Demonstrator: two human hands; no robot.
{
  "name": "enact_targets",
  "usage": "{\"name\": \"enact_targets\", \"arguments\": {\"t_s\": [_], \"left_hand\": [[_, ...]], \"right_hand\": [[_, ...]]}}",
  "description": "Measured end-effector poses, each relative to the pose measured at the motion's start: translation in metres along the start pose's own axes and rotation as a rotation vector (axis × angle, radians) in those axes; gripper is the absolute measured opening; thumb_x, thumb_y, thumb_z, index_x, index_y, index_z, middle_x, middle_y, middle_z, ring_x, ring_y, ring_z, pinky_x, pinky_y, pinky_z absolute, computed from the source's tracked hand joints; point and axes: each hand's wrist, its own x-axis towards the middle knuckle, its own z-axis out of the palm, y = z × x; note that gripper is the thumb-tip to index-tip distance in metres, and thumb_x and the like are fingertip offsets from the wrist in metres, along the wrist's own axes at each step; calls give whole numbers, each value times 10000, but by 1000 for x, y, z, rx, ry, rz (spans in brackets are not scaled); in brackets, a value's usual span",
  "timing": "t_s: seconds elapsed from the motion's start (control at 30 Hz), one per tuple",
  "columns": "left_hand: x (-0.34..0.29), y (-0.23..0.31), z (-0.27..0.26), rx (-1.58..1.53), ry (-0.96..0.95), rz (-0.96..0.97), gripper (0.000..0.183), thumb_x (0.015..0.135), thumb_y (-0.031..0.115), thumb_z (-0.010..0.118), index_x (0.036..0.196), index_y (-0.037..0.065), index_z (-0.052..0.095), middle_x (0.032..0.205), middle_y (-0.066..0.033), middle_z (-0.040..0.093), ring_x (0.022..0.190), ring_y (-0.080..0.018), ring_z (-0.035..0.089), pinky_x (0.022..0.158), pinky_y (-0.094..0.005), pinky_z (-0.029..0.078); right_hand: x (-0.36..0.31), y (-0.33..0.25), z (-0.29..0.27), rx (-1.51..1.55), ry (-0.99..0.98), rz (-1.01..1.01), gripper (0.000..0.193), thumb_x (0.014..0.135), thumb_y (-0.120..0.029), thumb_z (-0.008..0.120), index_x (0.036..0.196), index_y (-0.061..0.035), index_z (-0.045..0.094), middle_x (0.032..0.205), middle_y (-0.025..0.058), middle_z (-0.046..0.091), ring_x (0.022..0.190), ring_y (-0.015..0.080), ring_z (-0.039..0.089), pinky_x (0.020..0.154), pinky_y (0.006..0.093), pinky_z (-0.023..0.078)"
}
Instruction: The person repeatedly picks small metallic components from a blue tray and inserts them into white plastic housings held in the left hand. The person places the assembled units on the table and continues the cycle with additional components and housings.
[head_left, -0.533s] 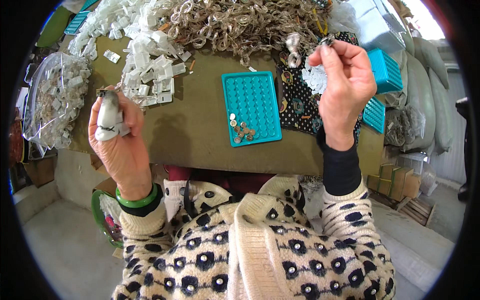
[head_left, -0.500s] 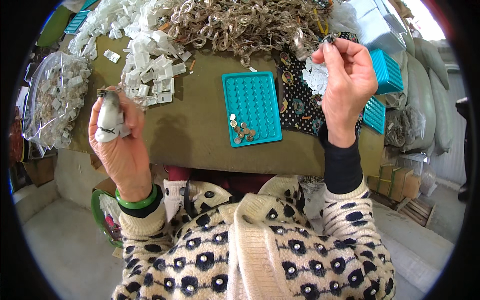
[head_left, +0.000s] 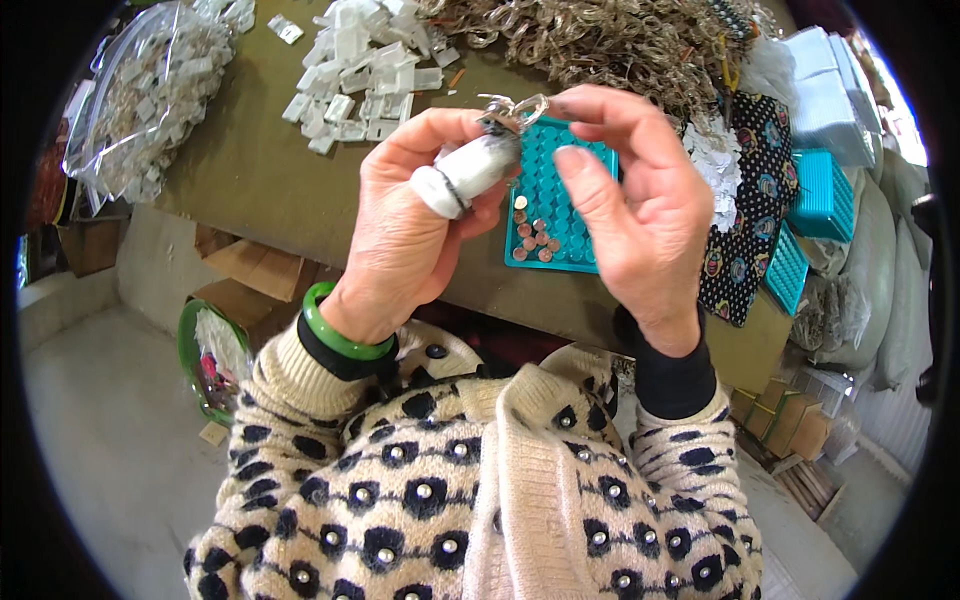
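Observation:
My left hand (head_left: 400, 225) is closed near the middle, its thumb inside a white finger cover (head_left: 470, 175) tied with black thread and smudged dark at the tip. Pinched at that tip is a bundle of clear coiled cord (head_left: 515, 108); any small part under the thumb is too hidden to name. My right hand (head_left: 650, 205) faces it with thumb and index finger apart, the index fingertip beside the cord loop. Behind both hands lies a teal tray (head_left: 590, 262) with round pockets, partly covered. Several coin-like metal discs (head_left: 540, 238) rest in its near left corner.
White plastic cases (head_left: 350, 100) are heaped at the back left, beside a filled clear bag (head_left: 150, 100). Coiled clear cords (head_left: 620, 45) pile up along the back. White flat pieces (head_left: 710, 170) lie on a dotted cloth (head_left: 748, 225) at the right, near stacked teal trays (head_left: 825, 195).
My two hands have come together in the middle. My right hand moved left and opened its pinch; the small dark piece no longer shows in it. The view has shifted.

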Motion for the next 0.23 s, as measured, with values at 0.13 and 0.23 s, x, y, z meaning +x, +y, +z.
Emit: {"name": "enact_targets", "arguments": {"t_s": [0.13,0.23], "left_hand": [[0,-6,0,3,-29,52,116,905,36,671,1020,43,666,834,-5,643,633,-43,512,498,-179,376],[-2,-9,0,-8,-19,57,128,905,35,670,1032,48,672,850,-8,648,635,-47,517,495,-181,373]], "right_hand": [[-13,-9,16,290,-18,340,276,924,-13,638,1185,50,576,1091,85,646,1055,135,589,938,262,467],[-11,5,22,15,106,6,238,895,-48,670,1118,1,603,1101,86,618,895,199,599,776,280,505]]}}
